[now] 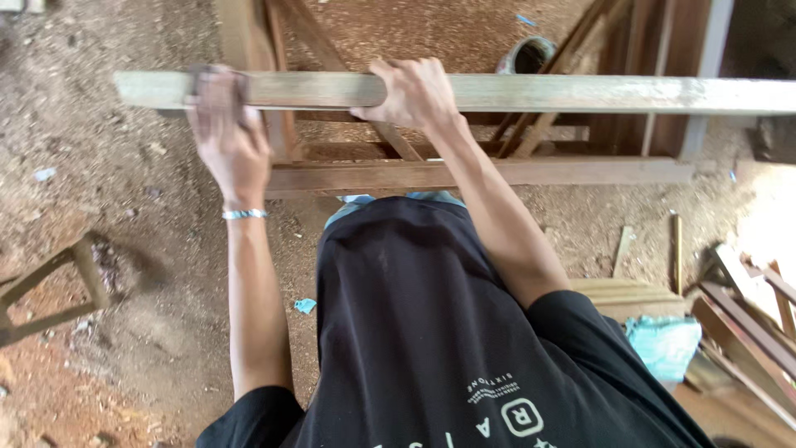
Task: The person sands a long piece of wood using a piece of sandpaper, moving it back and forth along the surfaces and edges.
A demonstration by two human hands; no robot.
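1. Head view: a long pale wooden plank (514, 92) runs level across the upper part of the picture, from near the left side out past the right edge. It lies in front of the person's body, above a reddish-brown wooden frame (464, 172) whose horizontal rail sits just below the plank.
2. The left hand (222, 124) grasps the plank near its left end. The fingers are wrapped over the plank's top edge and closed round it, though the hand is blurred, so the exact lie of each finger cannot be told. A silver bracelet (245, 214) circles the wrist below the plank.
3. The right hand (410, 91) grips the plank further along, towards its middle. Its fingers curl over the top edge and the palm presses the near face, a firm closed hold.
4. Both forearms reach up to the plank from a black T-shirt (414, 332).
5. Below the plank, on the right, loose timber offcuts (746, 307) lie in a heap beside a light blue cloth (665, 344). On the left, well apart from the plank, a wooden stool (50, 290) stands on the sawdust-strewn ground (99, 166). A round tin (526, 55) sits just above the plank.
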